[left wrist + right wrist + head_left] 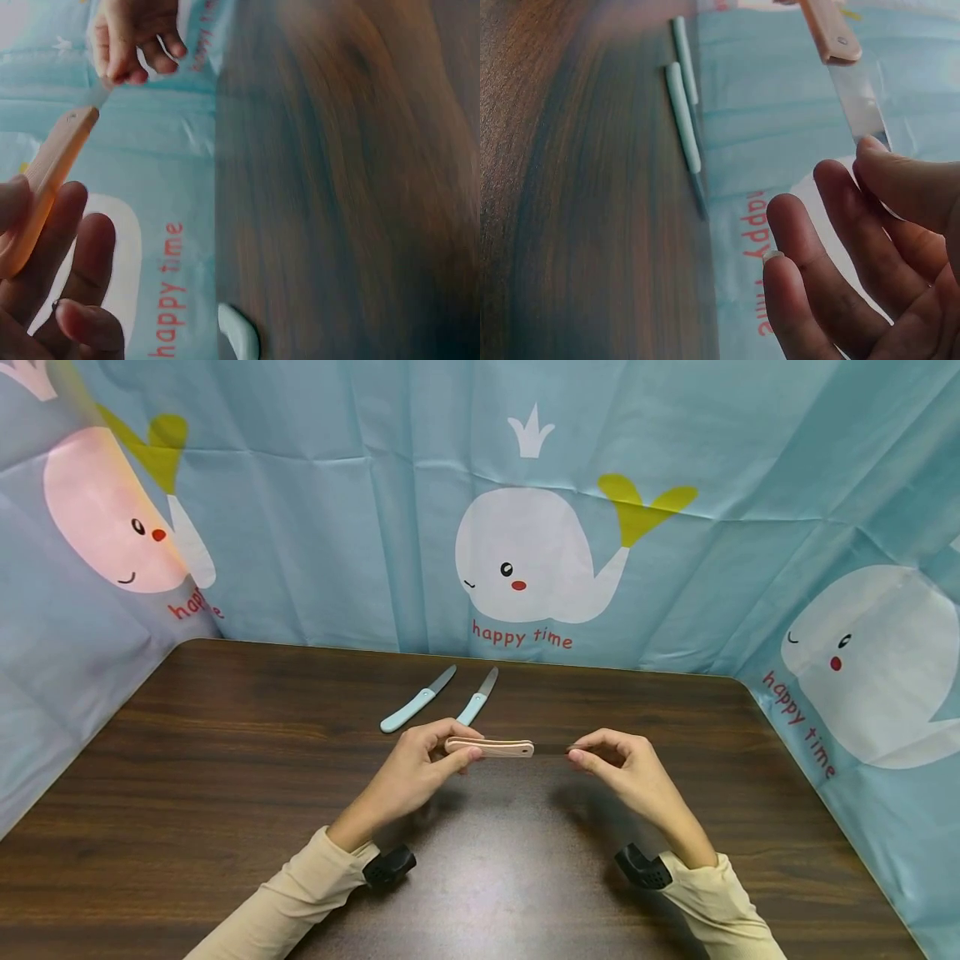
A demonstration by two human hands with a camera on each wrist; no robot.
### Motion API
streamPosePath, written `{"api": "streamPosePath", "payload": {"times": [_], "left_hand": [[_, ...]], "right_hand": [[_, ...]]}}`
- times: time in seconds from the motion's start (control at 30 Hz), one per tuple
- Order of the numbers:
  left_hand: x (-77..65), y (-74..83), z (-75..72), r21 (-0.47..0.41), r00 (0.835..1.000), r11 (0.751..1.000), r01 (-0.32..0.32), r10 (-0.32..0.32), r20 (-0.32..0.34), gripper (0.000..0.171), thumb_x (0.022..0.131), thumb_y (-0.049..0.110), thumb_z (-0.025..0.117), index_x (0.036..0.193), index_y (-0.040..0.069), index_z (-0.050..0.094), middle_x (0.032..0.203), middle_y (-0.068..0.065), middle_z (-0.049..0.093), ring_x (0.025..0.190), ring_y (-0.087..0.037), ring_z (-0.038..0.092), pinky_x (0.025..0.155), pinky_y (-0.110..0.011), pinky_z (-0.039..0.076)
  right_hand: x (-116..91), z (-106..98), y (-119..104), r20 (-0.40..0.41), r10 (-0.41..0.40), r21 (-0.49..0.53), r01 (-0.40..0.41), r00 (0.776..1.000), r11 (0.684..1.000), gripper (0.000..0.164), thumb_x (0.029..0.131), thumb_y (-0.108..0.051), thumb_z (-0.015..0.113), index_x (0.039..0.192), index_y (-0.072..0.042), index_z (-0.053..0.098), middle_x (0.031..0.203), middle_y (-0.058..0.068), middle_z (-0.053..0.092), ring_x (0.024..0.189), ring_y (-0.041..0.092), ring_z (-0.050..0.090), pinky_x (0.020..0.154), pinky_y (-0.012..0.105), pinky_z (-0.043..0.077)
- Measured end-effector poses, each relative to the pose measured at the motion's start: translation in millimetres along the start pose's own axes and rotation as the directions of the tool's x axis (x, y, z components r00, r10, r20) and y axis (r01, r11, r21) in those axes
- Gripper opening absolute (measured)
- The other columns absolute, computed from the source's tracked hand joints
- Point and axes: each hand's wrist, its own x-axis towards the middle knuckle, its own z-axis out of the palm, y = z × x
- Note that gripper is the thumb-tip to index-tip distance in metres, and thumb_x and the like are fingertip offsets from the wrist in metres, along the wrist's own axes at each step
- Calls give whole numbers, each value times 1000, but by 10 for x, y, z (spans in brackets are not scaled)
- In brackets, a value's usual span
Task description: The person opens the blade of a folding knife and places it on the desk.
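Observation:
Between the two hands a knife with a pale wood-like handle (pixel 501 748) is held level above the table. My left hand (pixel 416 768) grips the handle between thumb and fingers, its holed end pointing right. At the other side, my right hand (pixel 633 777) pinches the tip of the blade (pixel 861 97) between thumb and forefinger. In the right wrist view the blade stands out from the handle, in line with it. The remaining fingers (pixel 799 232) of the right hand are spread loosely, away from the knife.
Two knives with light blue handles lie behind the left hand on the dark wooden table (pixel 225 760): one farther left (pixel 408 710), the other (pixel 472 708) partly hidden by that hand. A blue curtain (pixel 315 552) printed with whales surrounds the table's back and sides.

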Motion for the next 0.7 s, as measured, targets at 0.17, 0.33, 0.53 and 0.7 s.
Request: {"api": "streamPosePath", "payload": {"times": [0.17, 0.33, 0.53, 0.7], "left_hand": [[7, -36, -4, 109, 1000, 994, -21, 23, -18, 15, 90, 18, 74, 104, 12, 74, 85, 0, 70, 65, -3, 51, 59, -22, 43], [10, -67, 5, 220, 999, 975, -10, 17, -27, 12, 87, 21, 76, 99, 17, 75, 75, 6, 62, 62, -4, 45, 57, -21, 39], [6, -70, 2, 291, 999, 956, 38, -37, -10, 11, 88, 25, 76, 96, 20, 73, 65, 9, 53, 56, -4, 44, 52, -20, 37], [-6, -77, -2, 307, 998, 951, 45, -58, 35, 12, 91, 24, 73, 98, 16, 68, 76, 7, 67, 60, -5, 51, 56, -21, 42]], "right_hand": [[-3, -7, -1, -7, -1, -6, 1, 1000, 1000, 15, 91, -20, 73, 100, -8, 74, 90, 16, 75, 75, 12, 71, 63, 24, 51], [0, -13, 27, -23, -9, -12, 9, 1000, 1000, 15, 91, -20, 73, 100, -8, 74, 91, 15, 75, 75, 11, 70, 63, 23, 51], [8, -6, 48, -56, -20, 15, 21, 998, 1000, 11, 90, -17, 74, 98, -10, 74, 92, 9, 75, 76, 8, 70, 68, 23, 55], [20, -1, 64, -78, -34, 73, 40, 996, 997, 11, 90, -12, 73, 99, -5, 71, 92, 15, 74, 73, 7, 69, 68, 28, 57]]}}
